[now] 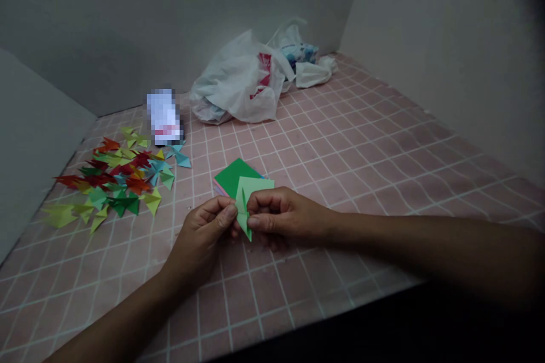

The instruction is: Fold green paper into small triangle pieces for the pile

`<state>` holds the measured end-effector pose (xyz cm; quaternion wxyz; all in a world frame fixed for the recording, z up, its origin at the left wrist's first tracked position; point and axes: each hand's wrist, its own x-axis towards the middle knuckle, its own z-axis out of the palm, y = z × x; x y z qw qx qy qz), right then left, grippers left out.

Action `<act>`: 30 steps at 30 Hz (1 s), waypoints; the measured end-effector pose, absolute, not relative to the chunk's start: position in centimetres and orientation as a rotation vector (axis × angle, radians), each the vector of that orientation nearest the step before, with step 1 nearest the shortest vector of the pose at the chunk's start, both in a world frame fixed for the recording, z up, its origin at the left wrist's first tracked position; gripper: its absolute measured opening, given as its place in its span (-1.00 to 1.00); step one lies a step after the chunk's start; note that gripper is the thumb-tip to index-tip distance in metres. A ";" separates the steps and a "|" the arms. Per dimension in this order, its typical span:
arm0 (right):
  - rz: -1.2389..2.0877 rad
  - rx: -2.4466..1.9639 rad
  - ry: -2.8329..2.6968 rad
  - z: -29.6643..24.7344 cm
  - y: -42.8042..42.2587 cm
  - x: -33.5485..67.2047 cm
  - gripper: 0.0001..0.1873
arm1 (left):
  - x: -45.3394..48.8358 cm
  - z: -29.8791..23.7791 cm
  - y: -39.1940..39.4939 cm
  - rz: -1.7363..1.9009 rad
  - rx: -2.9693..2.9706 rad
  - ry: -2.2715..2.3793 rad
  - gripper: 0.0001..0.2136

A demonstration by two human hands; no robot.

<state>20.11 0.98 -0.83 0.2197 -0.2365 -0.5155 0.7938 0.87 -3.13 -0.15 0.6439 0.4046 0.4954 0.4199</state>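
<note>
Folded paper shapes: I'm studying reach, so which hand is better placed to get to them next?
Probably the left hand: it is nearer the folded paper shapes, while the right hand lies farther off. Both hands pinch the light green paper, so neither is free.

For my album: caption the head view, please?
Left hand and right hand pinch folded green paper near colourful paper shapes on pink table.

Beyond the grip lies a crumpled white plastic bag (234, 82); ahead-left, a pixelated phone-like screen (162, 113); underneath, a pink grid-patterned tablecloth (361, 147).
</note>
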 end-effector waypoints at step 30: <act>2.195 -0.627 -1.506 -0.6 1.2 20.4 -0.80 | 0.7 -0.4 -3.4 1.016 1.080 1.176 -0.80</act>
